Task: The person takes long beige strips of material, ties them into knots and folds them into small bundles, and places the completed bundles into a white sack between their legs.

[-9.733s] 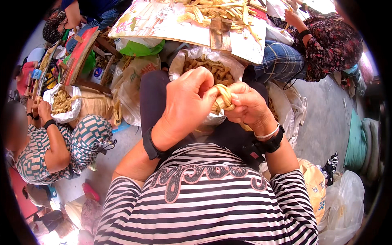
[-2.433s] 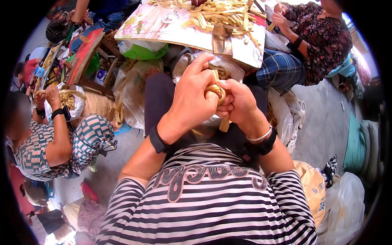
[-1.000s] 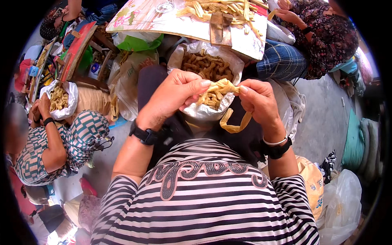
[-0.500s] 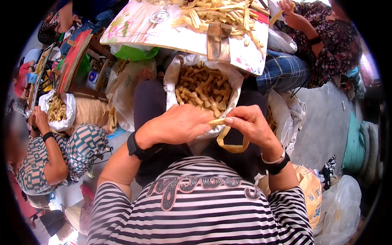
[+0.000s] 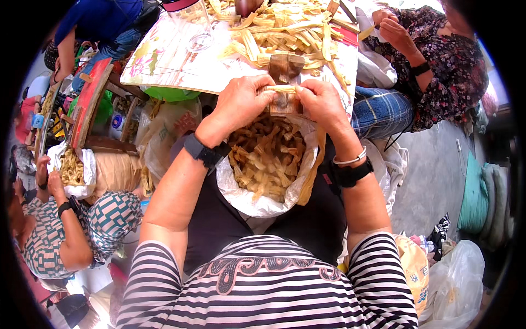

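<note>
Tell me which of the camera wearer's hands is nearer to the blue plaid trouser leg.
Right. The right hand is left of the blue plaid trouser leg, apart from it; the left hand is farther left. Both pinch a yellowish strip.

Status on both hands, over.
Left hand, right hand: both pinching yellowish strip. Strip in front of wooden block, contact unclear. White sack of yellowish pieces below.
</note>
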`<action>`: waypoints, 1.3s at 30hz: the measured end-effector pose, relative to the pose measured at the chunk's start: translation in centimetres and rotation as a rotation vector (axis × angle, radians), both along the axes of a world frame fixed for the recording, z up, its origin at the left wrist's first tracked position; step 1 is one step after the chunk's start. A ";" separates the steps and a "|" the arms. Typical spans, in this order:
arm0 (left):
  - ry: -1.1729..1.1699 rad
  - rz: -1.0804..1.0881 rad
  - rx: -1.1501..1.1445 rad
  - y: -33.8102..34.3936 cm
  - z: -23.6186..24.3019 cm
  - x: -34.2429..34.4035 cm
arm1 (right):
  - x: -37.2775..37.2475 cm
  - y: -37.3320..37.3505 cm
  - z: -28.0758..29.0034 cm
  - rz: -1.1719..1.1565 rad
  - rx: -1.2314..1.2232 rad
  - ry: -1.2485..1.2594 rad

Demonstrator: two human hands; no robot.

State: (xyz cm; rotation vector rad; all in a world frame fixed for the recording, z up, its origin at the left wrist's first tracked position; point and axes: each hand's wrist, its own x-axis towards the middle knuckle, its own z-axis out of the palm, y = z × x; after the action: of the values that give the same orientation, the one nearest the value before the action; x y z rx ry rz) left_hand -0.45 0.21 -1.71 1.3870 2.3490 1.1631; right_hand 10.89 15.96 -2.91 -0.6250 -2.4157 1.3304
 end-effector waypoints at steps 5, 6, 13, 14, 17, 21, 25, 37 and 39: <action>0.078 0.132 -0.252 -2.3 2.3 2.5 | 1.6 1.1 -1.5 -0.015 0.613 0.046; 0.084 0.180 -0.321 -3.2 2.9 2.9 | 1.5 1.2 -1.2 -0.047 0.660 0.043; -0.325 0.072 0.155 -6.1 0.4 10.5 | 6.0 -8.3 1.1 0.340 -0.880 0.101; -0.584 0.042 0.212 -6.4 0.7 10.9 | 6.2 -9.0 0.7 0.358 -1.014 0.108; -0.883 0.060 0.380 -7.0 1.1 11.8 | 6.8 -10.7 0.7 0.409 -1.215 0.135; -1.120 0.259 0.969 -6.8 4.2 11.1 | 8.5 -12.8 2.6 0.410 -0.759 0.035; -1.063 0.303 1.146 -8.5 7.3 9.8 | 9.7 -14.1 3.0 0.373 -0.324 0.278; -0.164 0.109 0.441 -9.8 4.5 16.8 | 12.3 -16.0 4.7 0.137 0.004 0.402; -0.487 0.012 0.380 -10.0 4.0 15.6 | 12.0 -15.4 3.6 0.125 -0.130 0.383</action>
State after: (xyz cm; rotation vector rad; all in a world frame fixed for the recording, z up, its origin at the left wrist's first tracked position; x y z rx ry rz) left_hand 15.12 -9.83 2.29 1.0203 1.8624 1.7821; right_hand 22.93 0.57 0.65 -0.2237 -2.0984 1.5091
